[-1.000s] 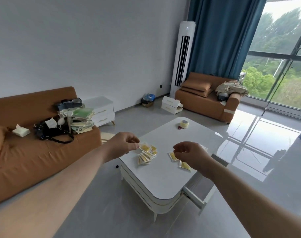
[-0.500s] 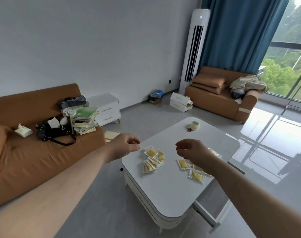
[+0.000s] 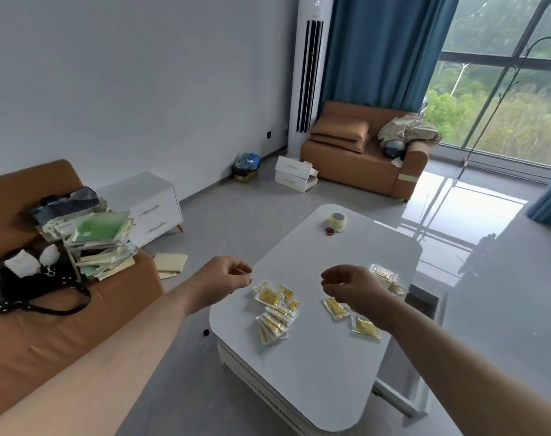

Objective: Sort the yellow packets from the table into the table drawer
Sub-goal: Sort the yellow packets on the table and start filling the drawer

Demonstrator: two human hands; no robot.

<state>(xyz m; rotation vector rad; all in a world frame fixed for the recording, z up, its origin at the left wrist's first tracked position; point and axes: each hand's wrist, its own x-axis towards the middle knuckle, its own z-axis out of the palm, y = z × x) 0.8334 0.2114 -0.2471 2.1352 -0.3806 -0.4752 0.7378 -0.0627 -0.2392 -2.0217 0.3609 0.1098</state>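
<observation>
A second earlier our left grip (image 3: pixel 227 278) had been down at the edge of the fanned pile of yellow packets (image 3: pixel 275 309). Now it hung just beside that pile, over the left edge of the surface (image 3: pixel 315 372), fingers curled in narrow with nothing visible between them. Our right grip (image 3: pixel 349 286) hovered as before above the single packets (image 3: pixel 335 306) on the right, fingers loosely curled and holding nothing. Every packet we could see lay on the surface. The drawer (image 3: pixel 397 401) stood pulled out on the right side, with no packet showing inside. We judged that nothing had been lifted, so the sorting had barely begun and needed a fresh pick
</observation>
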